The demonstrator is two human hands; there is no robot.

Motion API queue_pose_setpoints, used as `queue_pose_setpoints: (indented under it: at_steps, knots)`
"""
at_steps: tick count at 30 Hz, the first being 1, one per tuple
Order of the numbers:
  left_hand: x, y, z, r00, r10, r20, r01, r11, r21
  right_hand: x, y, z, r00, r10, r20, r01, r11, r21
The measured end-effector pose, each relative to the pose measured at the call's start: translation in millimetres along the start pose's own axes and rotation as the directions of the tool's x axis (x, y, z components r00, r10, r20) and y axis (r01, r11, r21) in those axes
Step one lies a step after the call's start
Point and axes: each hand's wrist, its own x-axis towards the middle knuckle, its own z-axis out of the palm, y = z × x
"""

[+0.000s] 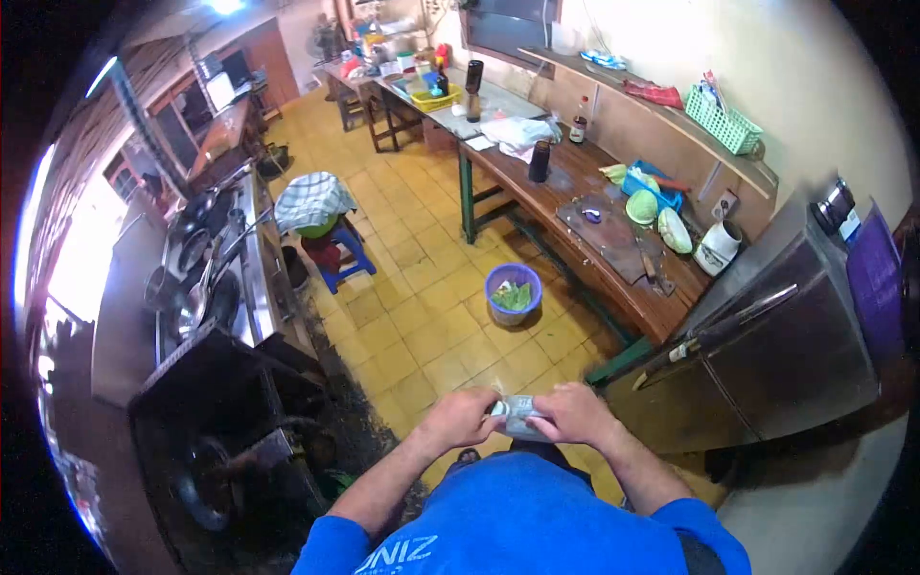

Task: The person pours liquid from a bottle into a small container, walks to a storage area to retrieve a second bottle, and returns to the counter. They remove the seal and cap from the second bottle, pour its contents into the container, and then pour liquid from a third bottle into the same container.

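Observation:
Close in front of the blue shirt, both hands hold a small pale, greyish flat item [519, 414] that looks like a packet or folded paper; its details are too small to read. My left hand [461, 418] pinches its left end, where a whitish round part shows at the fingers. The right end is gripped between thumb and fingers of my right hand [573, 414]. Beyond the hands, a purple basket [513, 271] with green leaves inside stands on the yellow tiled floor.
A wooden table [623, 305] at the right bears a cutting board [609, 238], cabbages and bottles. The fridge [776, 335] stands at the right. A stove counter [251, 278] with woks runs along the left. A blue stool [351, 261] carries a cloth-covered green container.

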Motion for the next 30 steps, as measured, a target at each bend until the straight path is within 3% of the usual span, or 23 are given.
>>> queue_pose_setpoints:
  at_steps: [2, 3, 6, 8, 10, 12, 16, 18, 20, 22, 24, 26, 27, 30]
  knots:
    - [31, -11, -25, 0.986, -0.164, 0.014, 0.157, 0.963, 0.219, 28, 15, -5, 0.999, 0.045, -0.027, -0.044, 0.998, 0.049]
    - [47, -21, -30, 0.985, -0.166, -0.055, 0.174, 0.956, 0.238, 40, 28, -6, 0.998, 0.065, -0.012, -0.064, 0.997, 0.04]
    - [100, -52, -57, 0.963, -0.27, -0.012, 0.259, 0.912, 0.317, 81, 68, -8, 0.994, 0.107, 0.007, -0.107, 0.994, 0.023]
    - [137, -79, -75, 0.955, -0.296, -0.013, 0.286, 0.91, 0.3, 111, 102, -14, 0.992, 0.127, 0.005, -0.127, 0.992, -0.013]
    - [170, -118, -90, 0.943, -0.314, -0.11, 0.33, 0.925, 0.19, 140, 141, -17, 0.991, 0.124, -0.042, -0.124, 0.992, 0.007]
    - [200, -165, -110, 0.934, -0.34, -0.112, 0.355, 0.921, 0.163, 170, 186, -27, 0.968, 0.233, -0.09, -0.228, 0.972, 0.06]
    - [217, -272, -146, 0.8, -0.577, -0.166, 0.593, 0.802, 0.068, 224, 271, -46, 0.891, 0.419, -0.172, -0.421, 0.907, 0.025]
    - [199, -352, -134, 0.731, -0.638, -0.244, 0.664, 0.747, 0.035, 252, 314, -62, 0.842, 0.505, -0.19, -0.513, 0.858, 0.007]
    - [172, -413, -117, 0.604, -0.785, -0.137, 0.789, 0.613, -0.034, 275, 357, -82, 0.844, 0.494, -0.21, -0.509, 0.861, -0.019]
    - [128, -491, -68, 0.518, -0.849, -0.103, 0.839, 0.528, -0.13, 306, 392, -111, 0.792, 0.588, -0.165, -0.609, 0.781, -0.137]
    - [101, -530, -32, 0.375, -0.911, 0.173, 0.887, 0.297, -0.354, 336, 432, -129, 0.781, 0.601, -0.168, -0.623, 0.765, -0.163]
    - [61, -590, 18, 0.371, -0.746, 0.552, 0.851, 0.036, -0.524, 369, 469, -138, 0.751, 0.645, -0.143, -0.66, 0.72, -0.213]
    - [57, -591, 20, 0.34, -0.691, 0.638, 0.851, -0.064, -0.522, 384, 486, -141, 0.753, 0.643, -0.14, -0.654, 0.71, -0.261]
    - [92, -596, -7, 0.272, -0.728, 0.629, 0.861, -0.109, -0.497, 434, 536, -152, 0.742, 0.665, -0.084, -0.644, 0.674, -0.362]
